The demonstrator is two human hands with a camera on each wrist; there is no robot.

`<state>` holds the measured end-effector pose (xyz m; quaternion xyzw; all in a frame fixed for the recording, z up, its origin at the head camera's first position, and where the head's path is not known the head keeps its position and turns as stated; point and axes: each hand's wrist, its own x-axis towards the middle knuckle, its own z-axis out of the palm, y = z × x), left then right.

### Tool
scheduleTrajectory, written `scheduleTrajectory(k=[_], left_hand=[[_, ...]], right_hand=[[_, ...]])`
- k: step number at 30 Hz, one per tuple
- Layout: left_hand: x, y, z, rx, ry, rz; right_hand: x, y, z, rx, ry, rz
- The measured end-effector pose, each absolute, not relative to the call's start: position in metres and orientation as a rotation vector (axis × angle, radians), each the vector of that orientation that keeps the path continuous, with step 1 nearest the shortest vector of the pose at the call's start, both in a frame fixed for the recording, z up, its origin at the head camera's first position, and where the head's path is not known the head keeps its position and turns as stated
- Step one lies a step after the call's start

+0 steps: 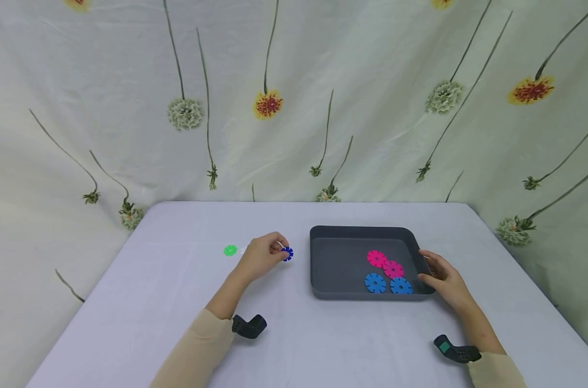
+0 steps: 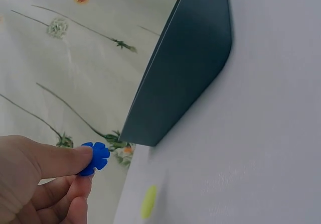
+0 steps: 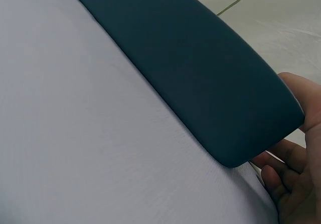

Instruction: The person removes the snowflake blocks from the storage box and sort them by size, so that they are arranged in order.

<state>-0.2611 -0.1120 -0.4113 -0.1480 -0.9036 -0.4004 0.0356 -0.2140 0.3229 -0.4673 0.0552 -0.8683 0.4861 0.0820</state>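
Observation:
My left hand (image 1: 263, 255) pinches a dark blue notched plastic disc (image 1: 287, 254) between thumb and fingers, above the table left of a grey tray (image 1: 337, 295). The left wrist view shows the blue disc (image 2: 100, 155) upright at the fingertips. At the tray's right side, my right hand (image 1: 446, 277) holds the rim. In the right wrist view, the thumb lies at the top edge and the other fingers are by the outer wall. Two pink notched discs (image 1: 376, 258) and two lighter blue ones (image 1: 375, 283) lie flat in the tray's right half.
A green disc (image 1: 230, 250) lies on the white table (image 1: 129, 323), left of my left hand. Beside it a whitish disc (image 1: 243, 250) is partly hidden by that hand. In the left wrist view a yellow-green disc (image 2: 149, 202) lies on the table. Behind hangs a flowered cloth (image 1: 294, 145).

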Motion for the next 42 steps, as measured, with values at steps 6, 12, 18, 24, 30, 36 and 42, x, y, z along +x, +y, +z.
scheduleTrajectory(k=[6,12,18,24,30,36,42], left_hand=[[-0.26,-0.123,-0.412,-0.406,-2.791,-1.22],[-0.26,-0.135,-0.414,-0.392,-2.796,-1.237],[-0.261,-0.152,-0.417,-0.334,-2.825,-1.226],[-0.262,-0.168,-0.418,-0.297,-2.848,-1.158],[-0.261,-0.178,-0.416,-0.273,-2.862,-1.131],[-0.263,-0.185,-0.415,-0.257,-2.859,-1.119],[-0.266,-0.193,-0.418,-0.202,-2.863,-1.127]], right_hand=[[-0.214,0.323,-0.467,0.164,-2.595,1.458],[-0.214,0.323,-0.468,0.168,-2.592,1.458],[-0.214,0.323,-0.468,0.156,-2.597,1.454],[-0.214,0.323,-0.468,0.15,-2.6,1.447],[-0.214,0.323,-0.466,0.16,-2.599,1.464],[-0.214,0.324,-0.467,0.167,-2.601,1.46],[-0.214,0.324,-0.468,0.171,-2.6,1.458]])
